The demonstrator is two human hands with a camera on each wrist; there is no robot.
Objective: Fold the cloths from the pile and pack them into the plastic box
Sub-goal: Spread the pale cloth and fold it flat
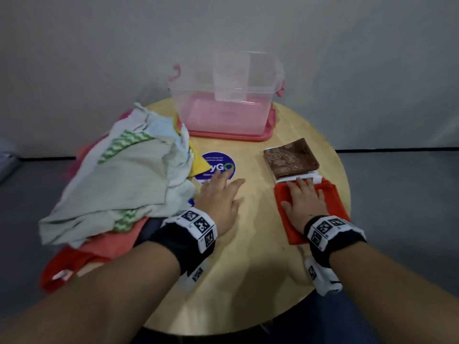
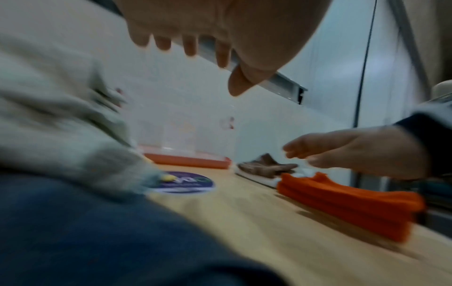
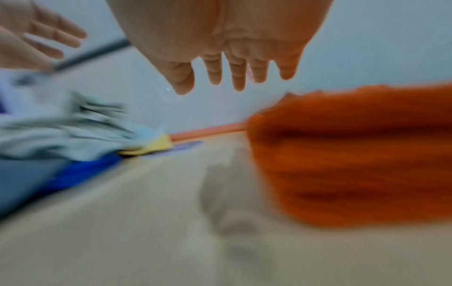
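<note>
A loose pile of cloths (image 1: 124,175), topped by a pale one with green zigzag stripes, covers the left of the round wooden table (image 1: 248,269). A clear plastic box (image 1: 223,95) stands at the back on its pink lid (image 1: 231,136). A folded orange cloth (image 1: 293,227) lies at the right; my right hand (image 1: 303,194) is spread just over it with straight fingers, holding nothing. Beyond it a folded brown patterned cloth (image 1: 290,157) sits on a white one. My left hand (image 1: 223,187) is open over the bare table beside the pile. The wrist views are blurred.
A round purple sticker (image 1: 216,165) is on the table between pile and box, just beyond my left fingertips. A blue cloth (image 3: 80,170) and a yellow one (image 3: 156,147) poke out from under the pile. Grey floor surrounds the table; a wall is close behind the box.
</note>
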